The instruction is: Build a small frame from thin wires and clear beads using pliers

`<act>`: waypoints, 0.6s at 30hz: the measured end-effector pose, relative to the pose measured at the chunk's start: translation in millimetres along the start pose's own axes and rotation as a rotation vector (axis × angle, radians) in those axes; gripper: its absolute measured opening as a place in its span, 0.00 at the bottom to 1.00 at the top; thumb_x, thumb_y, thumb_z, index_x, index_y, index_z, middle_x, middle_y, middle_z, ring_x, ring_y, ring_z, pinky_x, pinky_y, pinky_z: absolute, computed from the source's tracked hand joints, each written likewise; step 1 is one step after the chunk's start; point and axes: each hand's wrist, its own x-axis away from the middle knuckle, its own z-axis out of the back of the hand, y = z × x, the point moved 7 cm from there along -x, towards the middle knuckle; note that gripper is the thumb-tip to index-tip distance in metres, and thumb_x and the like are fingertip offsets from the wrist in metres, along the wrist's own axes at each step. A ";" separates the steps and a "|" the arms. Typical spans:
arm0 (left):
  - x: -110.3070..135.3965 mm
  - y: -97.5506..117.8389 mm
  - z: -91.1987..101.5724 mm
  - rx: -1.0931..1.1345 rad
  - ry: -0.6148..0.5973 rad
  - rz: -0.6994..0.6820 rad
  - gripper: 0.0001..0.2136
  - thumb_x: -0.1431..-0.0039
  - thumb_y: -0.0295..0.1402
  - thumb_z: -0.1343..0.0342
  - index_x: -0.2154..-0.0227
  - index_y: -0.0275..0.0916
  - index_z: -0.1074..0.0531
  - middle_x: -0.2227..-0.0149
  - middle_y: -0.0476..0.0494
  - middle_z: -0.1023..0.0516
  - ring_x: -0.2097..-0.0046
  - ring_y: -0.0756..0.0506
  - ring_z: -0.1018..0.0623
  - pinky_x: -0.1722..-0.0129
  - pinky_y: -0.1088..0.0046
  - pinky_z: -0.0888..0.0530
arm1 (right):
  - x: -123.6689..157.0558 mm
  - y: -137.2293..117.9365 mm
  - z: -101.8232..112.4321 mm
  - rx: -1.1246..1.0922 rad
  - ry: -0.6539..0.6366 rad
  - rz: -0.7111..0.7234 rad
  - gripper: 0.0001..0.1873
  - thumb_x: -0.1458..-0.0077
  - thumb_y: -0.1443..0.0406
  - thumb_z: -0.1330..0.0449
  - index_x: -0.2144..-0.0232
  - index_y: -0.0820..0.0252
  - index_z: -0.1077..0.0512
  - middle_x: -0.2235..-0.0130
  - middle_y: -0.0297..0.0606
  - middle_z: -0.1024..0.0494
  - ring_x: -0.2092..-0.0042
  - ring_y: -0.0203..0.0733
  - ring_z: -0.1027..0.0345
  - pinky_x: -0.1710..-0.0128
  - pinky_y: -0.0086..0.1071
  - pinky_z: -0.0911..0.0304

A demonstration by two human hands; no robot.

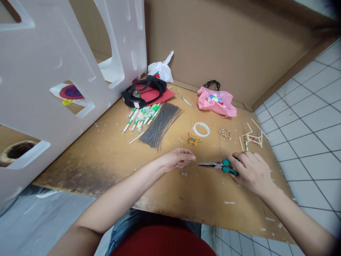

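Observation:
My right hand [252, 170] is wrapped round the green handles of a pair of long-nose pliers [214, 165], whose jaws point left. Close to the plier tips, my left hand [181, 159] is closed in a pinch; anything between its fingertips is too small to make out. Below that hand lie a few tiny pale bits [184, 173] on the tabletop. Just beyond both hands are a tangle of coloured rubber bands [194, 140], a white tape roll [201, 129] and a small heap of thin wire pieces [225, 134].
A bundle of grey wires [161, 126] lies beside wrapped chopsticks [142, 117]. Behind are a black headset [130, 99], red paper [169, 95], a white bag [162, 71] and a pink bag [226, 105]. A stick frame [252, 138] sits right. A white plastic panel [66, 46] stands left.

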 end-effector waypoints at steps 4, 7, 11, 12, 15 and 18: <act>-0.5 -0.9 -0.4 -0.003 -0.013 0.004 0.13 0.56 0.36 0.36 0.75 0.32 0.31 0.84 0.58 0.44 0.84 0.60 0.48 0.84 0.81 0.58 | -0.6 1.3 -3.2 -0.064 -0.011 -0.014 0.14 0.47 0.65 0.45 0.57 0.57 0.30 0.65 0.42 0.26 0.65 0.44 0.37 0.67 0.37 0.48; -1.3 -1.9 -0.1 -0.005 -0.019 0.004 0.13 0.56 0.36 0.36 0.75 0.32 0.31 0.85 0.58 0.44 0.84 0.60 0.49 0.84 0.81 0.57 | -1.9 0.7 -2.5 -0.079 0.005 -0.004 0.14 0.48 0.66 0.44 0.57 0.57 0.30 0.65 0.42 0.26 0.65 0.44 0.38 0.67 0.36 0.48; -2.2 -2.4 0.6 0.000 -0.027 -0.007 0.12 0.55 0.35 0.36 0.75 0.32 0.32 0.85 0.59 0.45 0.84 0.60 0.49 0.84 0.81 0.57 | -4.6 -1.3 -0.4 -0.036 0.012 0.014 0.13 0.47 0.66 0.44 0.58 0.59 0.29 0.66 0.43 0.25 0.65 0.44 0.38 0.67 0.36 0.47; -2.3 -2.6 0.7 0.001 -0.031 -0.007 0.12 0.55 0.35 0.36 0.75 0.32 0.32 0.85 0.59 0.45 0.84 0.60 0.49 0.84 0.81 0.57 | -5.1 -1.5 -0.4 -0.033 0.009 0.014 0.13 0.47 0.66 0.45 0.58 0.59 0.29 0.66 0.43 0.25 0.65 0.44 0.38 0.67 0.36 0.47; -2.5 -3.1 1.8 0.001 -0.030 -0.004 0.12 0.55 0.36 0.36 0.74 0.32 0.32 0.84 0.58 0.45 0.84 0.60 0.49 0.84 0.81 0.58 | -5.9 -1.8 -1.8 -0.051 -0.006 0.011 0.13 0.47 0.66 0.45 0.58 0.59 0.29 0.66 0.42 0.25 0.66 0.44 0.37 0.68 0.36 0.47; -2.4 -3.2 2.2 -0.003 -0.025 0.004 0.13 0.56 0.36 0.36 0.74 0.33 0.32 0.84 0.58 0.45 0.84 0.60 0.49 0.84 0.81 0.58 | -6.2 -1.4 -2.3 -0.075 0.001 0.003 0.13 0.47 0.66 0.45 0.58 0.58 0.29 0.66 0.42 0.25 0.66 0.44 0.37 0.67 0.36 0.47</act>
